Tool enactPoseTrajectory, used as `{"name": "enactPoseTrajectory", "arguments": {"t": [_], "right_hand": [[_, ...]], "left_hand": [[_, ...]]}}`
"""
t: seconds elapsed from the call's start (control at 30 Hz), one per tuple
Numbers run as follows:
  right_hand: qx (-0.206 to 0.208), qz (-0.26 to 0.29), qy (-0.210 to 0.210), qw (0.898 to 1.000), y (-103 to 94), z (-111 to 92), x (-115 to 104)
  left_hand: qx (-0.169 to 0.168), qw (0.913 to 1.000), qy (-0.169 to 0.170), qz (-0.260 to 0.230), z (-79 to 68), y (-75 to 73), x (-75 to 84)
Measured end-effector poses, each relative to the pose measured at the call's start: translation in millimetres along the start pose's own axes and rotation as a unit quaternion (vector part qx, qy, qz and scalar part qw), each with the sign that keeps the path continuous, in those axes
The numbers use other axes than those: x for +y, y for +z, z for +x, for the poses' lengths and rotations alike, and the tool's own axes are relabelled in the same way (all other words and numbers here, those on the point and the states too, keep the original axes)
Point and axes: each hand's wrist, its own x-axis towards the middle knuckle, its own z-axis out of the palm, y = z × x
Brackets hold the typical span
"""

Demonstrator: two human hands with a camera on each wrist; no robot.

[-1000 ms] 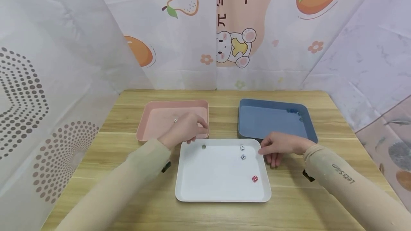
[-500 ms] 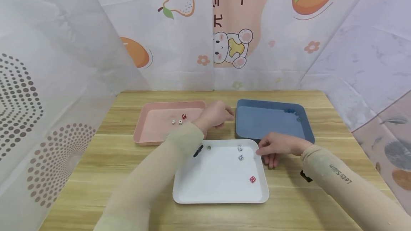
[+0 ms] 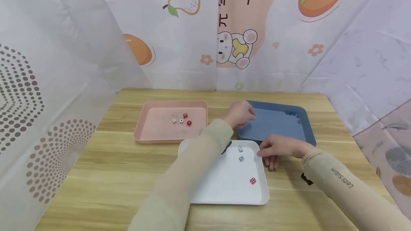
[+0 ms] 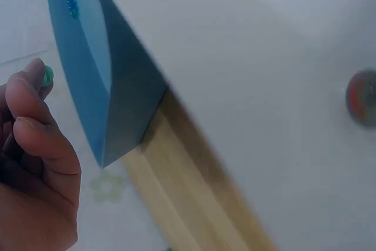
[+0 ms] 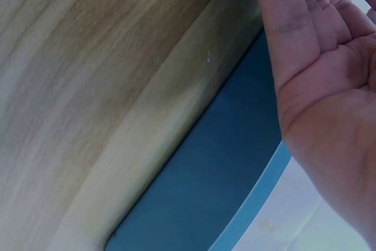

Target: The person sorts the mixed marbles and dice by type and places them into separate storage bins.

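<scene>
Left hand [image 3: 240, 113] swung to blue tray [image 3: 269, 124], arm [image 3: 183, 174] outstretched, fingers [image 4: 26, 97] pinching green bead [image 4: 49, 76], right hand [image 3: 280, 146], hold unclear

Screened-off tabletop workspace; wider premises cannot be told. Evidence: rectangular light-brown wood-grain table [image 3: 106, 174], closed in at back and both sides by creased, pale, printed fabric-like sheets [image 3: 179, 54]

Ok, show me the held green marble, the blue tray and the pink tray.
Green marble [image 4: 49, 76], left wrist view, exposed side.
Blue tray [image 3: 273, 121], head view, bare floor.
Pink tray [image 3: 158, 127], head view, bare floor.
</scene>
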Motion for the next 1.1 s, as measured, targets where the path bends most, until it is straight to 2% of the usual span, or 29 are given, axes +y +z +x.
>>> {"name": "enactPoseTrajectory", "arguments": {"t": [0.13, 0.3, 0.47, 0.6, 0.87, 1.1], "right_hand": [[-0.001, 0.002, -0.003, 1.0, 1.0, -0.3, 0.5], [-0.002, 0.006, -0.006, 1.0, 1.5, -1.2, 3.3], [-0.003, 0.009, -0.011, 1.0, 0.4, -3.2, 3.7], [-0.002, 0.009, -0.009, 1.0, -0.5, -2.9, 2.2], [-0.005, 0.008, -0.002, 1.0, -0.9, 0.1, 0.9], [-0.005, 0.007, -0.005, 1.0, -1.8, 2.1, 1.0]], "left_hand": [[0.002, 0.9998, -0.007, 0.02, 14.7, 15.5, -3.3], [0.007, 0.9986, -0.002, 0.052, 23.3, 25.1, -0.6], [0.02, 0.995, 0.004, 0.098, 26.6, 29.2, 5.1], [0.03, 0.9903, -0.004, 0.136, 28.3, 31.6, 6.8], [0.036, 0.9865, -0.01, 0.159, 28.9, 36.2, 5.6], [0.034, 0.9845, 0.003, 0.172, 28.1, 40.7, 4.6]]}}
